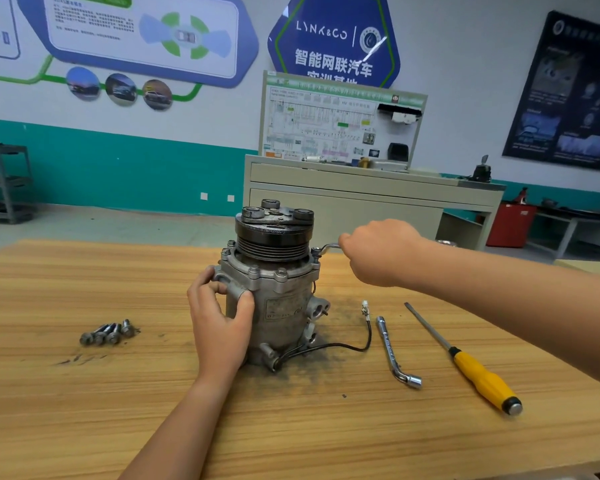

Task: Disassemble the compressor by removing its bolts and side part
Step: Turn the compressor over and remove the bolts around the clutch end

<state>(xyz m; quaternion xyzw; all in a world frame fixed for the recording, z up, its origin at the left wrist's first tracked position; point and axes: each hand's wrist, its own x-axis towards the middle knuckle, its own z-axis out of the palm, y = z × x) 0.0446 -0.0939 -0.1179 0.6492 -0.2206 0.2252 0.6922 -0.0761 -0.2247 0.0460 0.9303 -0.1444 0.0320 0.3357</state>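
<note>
The light wood-grain desk [84,410] carries everything. Nearest on its right side lies a long screwdriver with a yellow and black handle [465,362], blade pointing away. Just left of it is a chromed L-shaped socket wrench [392,348], apart from the screwdriver. On the left side, four dirty grey flanged bolts [108,332] lie loose in a tight row, well apart from the machine.

The grimy grey cast-metal compressor [284,306] stands upright on end in the middle of the desk, on a patch of dark dust. A thin black wire with a white plug [366,327] trails from its base to the right. The left hand [219,327] holds the housing from the left; its grip is curled round a mounting lug, with the thumb pressed on the body.

Higher up, bolts sit in the flange ring under the black grooved pulley [274,233]. The right hand [381,252] has its grip closed in a fist round a slim silver wrench [328,248], whose end sits on the flange bolt at the right edge [315,251].

Beyond stand a beige cabinet [361,195] with a wiring-diagram board [340,123], a red box [510,223] and a grey metal rack [7,181].
</note>
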